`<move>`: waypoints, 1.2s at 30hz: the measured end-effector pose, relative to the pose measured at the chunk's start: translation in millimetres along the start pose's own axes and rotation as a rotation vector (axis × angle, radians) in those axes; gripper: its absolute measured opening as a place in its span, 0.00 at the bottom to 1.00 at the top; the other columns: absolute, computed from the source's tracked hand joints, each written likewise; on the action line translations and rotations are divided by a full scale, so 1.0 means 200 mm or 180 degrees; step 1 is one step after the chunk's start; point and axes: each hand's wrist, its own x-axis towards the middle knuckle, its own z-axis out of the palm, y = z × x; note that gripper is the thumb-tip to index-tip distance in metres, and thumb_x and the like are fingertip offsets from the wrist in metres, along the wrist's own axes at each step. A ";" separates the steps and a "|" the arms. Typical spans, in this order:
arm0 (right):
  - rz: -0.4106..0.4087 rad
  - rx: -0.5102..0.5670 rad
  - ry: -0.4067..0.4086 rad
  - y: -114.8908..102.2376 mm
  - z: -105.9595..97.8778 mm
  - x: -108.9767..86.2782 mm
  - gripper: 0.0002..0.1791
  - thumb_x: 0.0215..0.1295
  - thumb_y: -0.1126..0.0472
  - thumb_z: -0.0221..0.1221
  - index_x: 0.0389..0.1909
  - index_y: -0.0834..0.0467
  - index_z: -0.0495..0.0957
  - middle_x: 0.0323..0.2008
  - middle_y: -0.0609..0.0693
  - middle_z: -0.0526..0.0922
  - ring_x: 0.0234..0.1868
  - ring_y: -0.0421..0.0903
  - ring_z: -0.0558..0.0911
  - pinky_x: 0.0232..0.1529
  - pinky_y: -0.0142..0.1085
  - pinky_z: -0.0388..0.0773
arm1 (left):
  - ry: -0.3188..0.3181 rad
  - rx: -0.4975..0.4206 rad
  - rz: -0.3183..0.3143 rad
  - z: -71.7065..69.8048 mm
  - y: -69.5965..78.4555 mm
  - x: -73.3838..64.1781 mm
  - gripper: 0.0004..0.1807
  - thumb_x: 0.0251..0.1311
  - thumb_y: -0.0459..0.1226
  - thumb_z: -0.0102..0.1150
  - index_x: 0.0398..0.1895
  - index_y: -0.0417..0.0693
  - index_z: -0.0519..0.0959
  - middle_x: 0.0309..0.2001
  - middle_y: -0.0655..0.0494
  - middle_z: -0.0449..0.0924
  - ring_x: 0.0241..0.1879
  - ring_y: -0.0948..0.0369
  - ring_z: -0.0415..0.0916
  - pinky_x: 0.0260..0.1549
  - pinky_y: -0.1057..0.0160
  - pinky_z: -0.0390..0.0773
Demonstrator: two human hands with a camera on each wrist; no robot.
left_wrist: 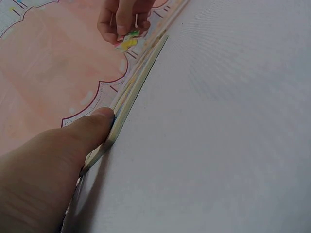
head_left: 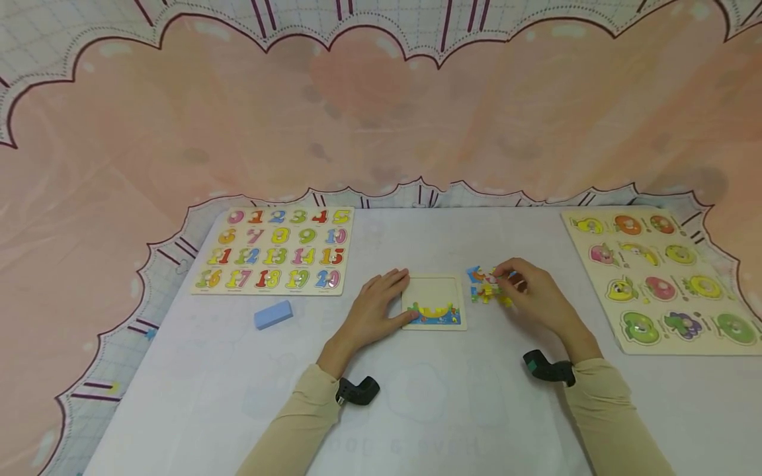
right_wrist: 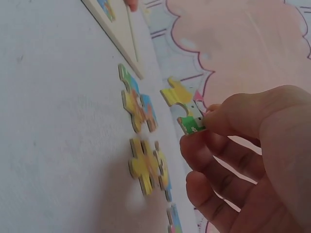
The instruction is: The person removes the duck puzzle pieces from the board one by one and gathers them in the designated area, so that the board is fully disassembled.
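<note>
A small wooden jigsaw tray (head_left: 431, 291) lies in front of me, with a strip of joined blue, green and yellow pieces (head_left: 439, 315) along its bottom. My left hand (head_left: 374, 308) rests at the tray's left side, fingers by the upper left corner and the thumb (left_wrist: 95, 127) pressing the lower left. Just right of the tray, my right hand (head_left: 536, 294) pinches a yellow, green and pink jigsaw piece (right_wrist: 194, 112) between thumb and fingers, raised off the table. Beneath that hand lie several loose jigsaw pieces (right_wrist: 143, 167), mostly yellow, blue and orange.
At the back left is a number puzzle board (head_left: 274, 254), with a blue block (head_left: 273, 315) below it. A fruit puzzle board (head_left: 655, 261) lies on the right. The white table (head_left: 428, 390) ends at a patterned cloth (head_left: 381, 112) behind.
</note>
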 end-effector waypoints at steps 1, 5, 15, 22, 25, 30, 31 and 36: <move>0.0011 0.0003 -0.0009 0.00 -0.01 0.00 0.07 0.64 0.68 0.56 0.42 0.61 0.76 0.37 0.54 0.82 0.35 0.45 0.77 0.34 0.28 0.76 | 0.0001 -0.0002 0.0002 0.00 0.00 0.00 0.39 0.56 0.54 0.61 0.68 0.45 0.65 0.70 0.55 0.62 0.72 0.56 0.54 0.72 0.53 0.51; 0.0111 0.0003 -0.0090 0.02 -0.03 -0.01 0.07 0.65 0.67 0.56 0.42 0.61 0.76 0.38 0.54 0.82 0.37 0.47 0.78 0.36 0.28 0.75 | -0.0020 0.0036 -0.0010 0.00 0.00 0.00 0.40 0.56 0.54 0.61 0.68 0.45 0.64 0.71 0.55 0.61 0.72 0.57 0.53 0.72 0.53 0.51; 0.0268 -0.0053 -0.0186 0.08 -0.07 -0.02 0.07 0.66 0.65 0.56 0.42 0.61 0.76 0.39 0.55 0.83 0.38 0.48 0.78 0.38 0.28 0.75 | -0.0005 0.0051 -0.0003 0.00 0.00 0.00 0.40 0.56 0.54 0.61 0.68 0.45 0.65 0.70 0.54 0.62 0.72 0.56 0.54 0.72 0.52 0.51; 0.0444 -0.0059 -0.0318 0.13 -0.11 -0.04 0.07 0.67 0.63 0.54 0.43 0.59 0.77 0.42 0.56 0.83 0.40 0.49 0.80 0.38 0.29 0.76 | -0.0020 0.0047 0.0000 0.00 0.00 0.00 0.39 0.56 0.54 0.61 0.68 0.46 0.64 0.71 0.55 0.61 0.72 0.57 0.54 0.72 0.53 0.51; 0.0483 -0.0042 -0.0365 0.14 -0.12 -0.04 0.07 0.68 0.62 0.53 0.43 0.59 0.77 0.43 0.57 0.83 0.40 0.50 0.80 0.38 0.29 0.76 | -0.0026 0.0051 -0.0004 0.00 0.00 0.00 0.39 0.56 0.54 0.61 0.68 0.46 0.64 0.71 0.56 0.61 0.72 0.57 0.54 0.72 0.53 0.51; 0.0575 -0.0086 -0.0460 0.15 -0.14 -0.06 0.09 0.69 0.60 0.52 0.44 0.59 0.76 0.44 0.58 0.82 0.41 0.50 0.79 0.39 0.32 0.76 | -0.0045 0.0074 -0.0019 0.00 0.00 0.00 0.40 0.56 0.55 0.60 0.68 0.46 0.64 0.71 0.55 0.61 0.72 0.57 0.53 0.72 0.53 0.50; 0.0603 -0.0099 -0.0483 0.15 -0.15 -0.06 0.09 0.69 0.60 0.52 0.44 0.59 0.76 0.45 0.57 0.82 0.41 0.50 0.79 0.39 0.33 0.76 | -0.0047 0.0080 -0.0019 0.00 0.00 0.00 0.40 0.56 0.55 0.60 0.68 0.46 0.64 0.71 0.55 0.61 0.72 0.57 0.53 0.72 0.53 0.50; 0.0701 -0.0149 -0.0555 0.18 -0.17 -0.07 0.09 0.70 0.59 0.52 0.44 0.58 0.76 0.44 0.57 0.82 0.42 0.50 0.78 0.39 0.35 0.76 | -0.0031 0.0069 -0.0007 0.00 -0.01 0.00 0.40 0.56 0.55 0.60 0.68 0.45 0.64 0.71 0.55 0.61 0.72 0.57 0.54 0.72 0.53 0.50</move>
